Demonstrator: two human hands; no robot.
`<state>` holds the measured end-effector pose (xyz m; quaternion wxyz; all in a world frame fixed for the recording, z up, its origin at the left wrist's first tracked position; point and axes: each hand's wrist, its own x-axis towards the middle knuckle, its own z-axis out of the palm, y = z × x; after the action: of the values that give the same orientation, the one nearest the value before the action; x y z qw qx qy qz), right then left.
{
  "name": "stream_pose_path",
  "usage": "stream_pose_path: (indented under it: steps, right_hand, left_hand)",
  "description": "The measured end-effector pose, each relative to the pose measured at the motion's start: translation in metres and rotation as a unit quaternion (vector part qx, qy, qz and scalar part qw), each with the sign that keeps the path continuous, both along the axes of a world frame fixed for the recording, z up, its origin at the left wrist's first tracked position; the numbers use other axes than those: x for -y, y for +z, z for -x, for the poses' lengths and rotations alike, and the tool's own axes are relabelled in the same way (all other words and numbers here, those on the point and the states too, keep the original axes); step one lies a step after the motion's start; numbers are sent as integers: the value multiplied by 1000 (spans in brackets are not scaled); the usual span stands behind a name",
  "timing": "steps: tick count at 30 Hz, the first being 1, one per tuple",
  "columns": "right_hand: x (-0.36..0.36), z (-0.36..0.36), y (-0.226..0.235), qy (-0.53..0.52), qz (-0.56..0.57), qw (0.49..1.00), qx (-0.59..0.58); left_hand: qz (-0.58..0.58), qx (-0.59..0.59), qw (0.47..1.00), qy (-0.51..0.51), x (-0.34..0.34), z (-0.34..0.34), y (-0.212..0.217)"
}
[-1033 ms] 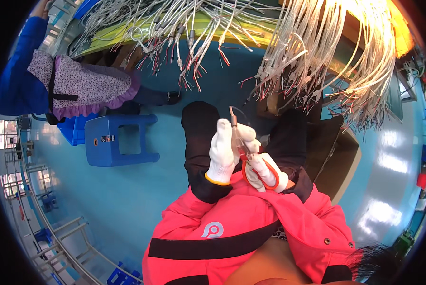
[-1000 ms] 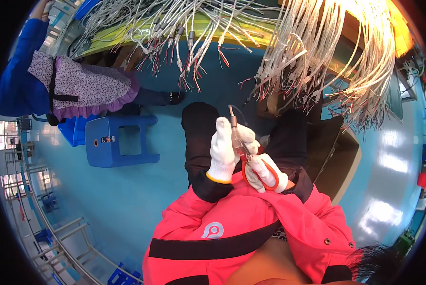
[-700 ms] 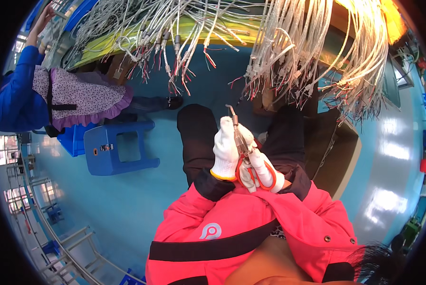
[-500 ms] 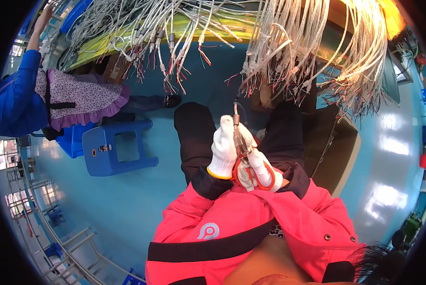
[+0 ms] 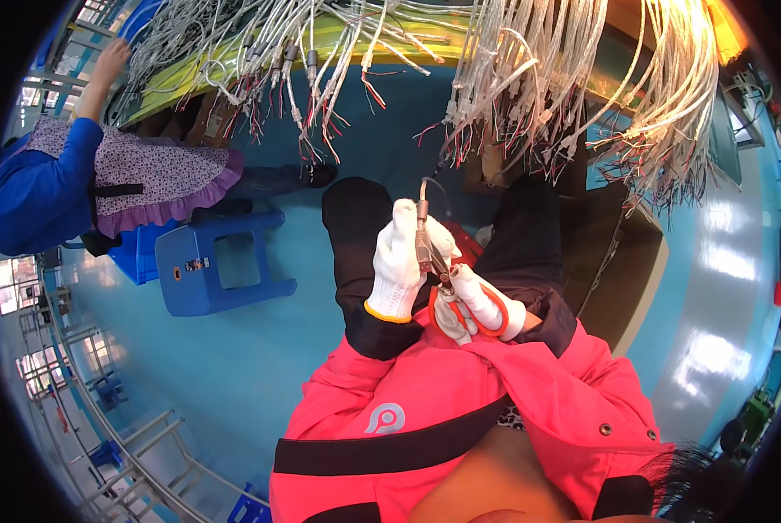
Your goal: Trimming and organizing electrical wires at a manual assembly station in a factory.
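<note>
My left hand point(image 5: 399, 261), in a white glove, grips a thin cable with a grey metal connector point(image 5: 422, 228) at its end, held upright over my lap. My right hand point(image 5: 476, 301), also gloved, holds orange-handled scissors point(image 5: 447, 288) with the blades at the cable just below the connector. Both hands are close together above my knees in dark trousers. My sleeves are bright pink-red.
Bundles of pale cables with connectors point(image 5: 530, 78) hang from a yellow-edged bench point(image 5: 233, 83) ahead. A blue plastic stool point(image 5: 220, 270) stands at my left on the blue floor. Another person in a blue sleeve and patterned apron point(image 5: 103, 179) works at the bench on the far left.
My hands with the cable and scissors have stayed together over my lap, while the view tilted slightly so the hanging cables sit lower. The other person's arm has risen toward the bench.
</note>
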<state>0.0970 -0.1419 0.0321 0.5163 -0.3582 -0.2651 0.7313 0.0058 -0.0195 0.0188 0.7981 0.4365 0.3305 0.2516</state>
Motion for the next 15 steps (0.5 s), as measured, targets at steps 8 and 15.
stream_pose_path:
  steps: [8, 15]
  right_hand:
    - [2, -2, -1, 8, -7, 1000, -11]
    - [3, -4, 1, 21, -15, 1000, -4]
  left_hand:
    - [17, 2, 1000, 21, 4, 0, 1]
    - [7, 49, 998, 26, 7, 3, -4]
